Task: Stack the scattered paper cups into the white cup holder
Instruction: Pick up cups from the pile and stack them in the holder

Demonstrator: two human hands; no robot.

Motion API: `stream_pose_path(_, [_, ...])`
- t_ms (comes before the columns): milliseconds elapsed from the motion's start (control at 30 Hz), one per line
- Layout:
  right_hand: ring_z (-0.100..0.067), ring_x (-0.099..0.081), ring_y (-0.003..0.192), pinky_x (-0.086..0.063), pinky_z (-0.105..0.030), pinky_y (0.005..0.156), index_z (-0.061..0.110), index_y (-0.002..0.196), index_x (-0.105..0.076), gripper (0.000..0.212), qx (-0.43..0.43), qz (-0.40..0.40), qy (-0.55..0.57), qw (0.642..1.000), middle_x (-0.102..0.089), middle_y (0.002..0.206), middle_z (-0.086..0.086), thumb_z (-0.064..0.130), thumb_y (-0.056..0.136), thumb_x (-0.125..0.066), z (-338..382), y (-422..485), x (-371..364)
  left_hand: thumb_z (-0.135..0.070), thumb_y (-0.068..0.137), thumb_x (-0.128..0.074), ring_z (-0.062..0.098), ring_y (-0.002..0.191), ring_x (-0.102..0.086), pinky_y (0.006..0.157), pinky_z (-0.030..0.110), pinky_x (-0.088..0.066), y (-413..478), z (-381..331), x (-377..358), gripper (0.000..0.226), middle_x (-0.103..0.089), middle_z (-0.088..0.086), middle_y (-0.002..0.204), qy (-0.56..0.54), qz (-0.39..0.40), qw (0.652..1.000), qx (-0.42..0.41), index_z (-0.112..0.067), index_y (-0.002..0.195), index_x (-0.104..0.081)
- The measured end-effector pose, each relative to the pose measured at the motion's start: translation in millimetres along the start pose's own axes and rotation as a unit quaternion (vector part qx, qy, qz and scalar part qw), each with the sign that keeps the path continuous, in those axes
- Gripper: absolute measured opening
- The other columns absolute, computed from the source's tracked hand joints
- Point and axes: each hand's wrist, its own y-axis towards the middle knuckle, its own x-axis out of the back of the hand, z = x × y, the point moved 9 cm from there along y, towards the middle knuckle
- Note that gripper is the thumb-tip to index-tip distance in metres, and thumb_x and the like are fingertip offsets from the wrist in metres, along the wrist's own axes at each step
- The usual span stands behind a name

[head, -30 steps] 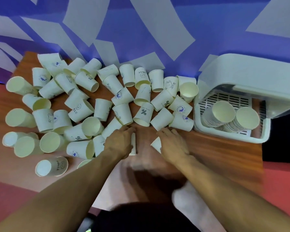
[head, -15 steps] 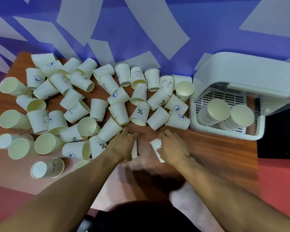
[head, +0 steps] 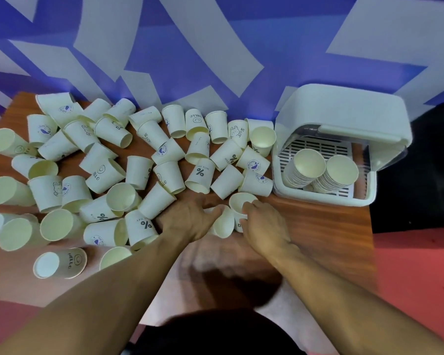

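Note:
Several cream paper cups (head: pixel 149 172) with blue prints lie scattered on their sides across the wooden table (head: pixel 318 226). The white cup holder (head: pixel 344 119) stands at the right with its lid raised, and two leaning stacks of cups (head: pixel 321 172) rest inside on its slatted floor. My left hand (head: pixel 187 219) grips one cup (head: pixel 223 224) near the table's front. My right hand (head: pixel 264 226) holds another cup (head: pixel 239 203) upright, fingers over its rim. The two cups touch between my hands.
A purple wall with pale grey shapes rises right behind the table. Red floor shows to the right and left of the table. A dark object stands right of the holder. My dark clothing fills the bottom middle.
Each hand has taken up a cup from the table's front. My right hand turned its cup upright and the two cups came together between my hands.

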Motion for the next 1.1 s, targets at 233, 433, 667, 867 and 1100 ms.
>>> stream_pose_path(233, [-0.031,-0.057,0.089,-0.050,-0.039,0.058,0.015,0.117,-0.058,0.033,0.006,-0.108,0.008,0.994,-0.061,0.099,-0.004,0.022,0.085,-0.062,-11,-13,39,-0.064,0.093,-0.034,0.028,0.098,-0.058,0.090,0.044,-0.047,0,-18,17,0.050,-0.062,0.004,0.106,-0.086,0.020,0.996,0.028,-0.021,0.102,-0.058])
stream_pose_path(433, [-0.029,-0.045,0.105,-0.049,-0.039,0.080,0.039,0.145,-0.029,0.058,0.051,-0.036,-0.007,0.998,-0.047,0.120,-0.003,0.033,0.093,-0.054,-12,-25,37,-0.076,0.081,-0.032,0.028,0.084,-0.065,0.087,0.048,-0.051,-9,-45,17,0.065,-0.066,0.004,0.089,-0.174,0.023,0.984,0.038,-0.019,0.085,-0.062])
stream_pose_path(667, [-0.032,-0.043,0.097,-0.038,-0.037,0.088,0.021,0.114,-0.061,0.027,0.047,-0.046,0.018,0.998,-0.048,0.119,-0.010,0.037,0.095,-0.051,-33,-36,46,-0.066,0.094,-0.031,0.031,0.109,-0.059,0.098,0.045,-0.045,-20,-89,-4,0.053,-0.060,0.006,0.123,-0.113,0.067,0.990,-0.048,-0.026,0.120,-0.053])
stream_pose_path(867, [-0.029,-0.041,0.101,-0.039,-0.037,0.085,0.022,0.114,-0.059,0.027,0.011,-0.040,0.008,0.999,-0.044,0.116,-0.006,0.040,0.096,-0.047,-55,-42,61,-0.069,0.085,-0.048,0.017,0.119,-0.047,0.098,0.034,-0.043,-42,-140,18,0.055,-0.050,-0.005,0.133,0.019,-0.099,0.952,-0.290,-0.032,0.123,-0.059])
stream_pose_path(1100, [-0.027,-0.042,0.105,-0.045,-0.041,0.082,0.026,0.119,-0.055,0.026,-0.006,-0.047,0.039,0.998,-0.045,0.114,-0.004,0.035,0.095,-0.051,-77,-48,81,-0.036,0.091,-0.050,0.023,0.085,-0.056,0.072,0.036,-0.037,-62,-191,13,0.021,-0.065,-0.001,0.088,0.183,-0.105,0.894,-0.396,-0.025,0.096,-0.067])
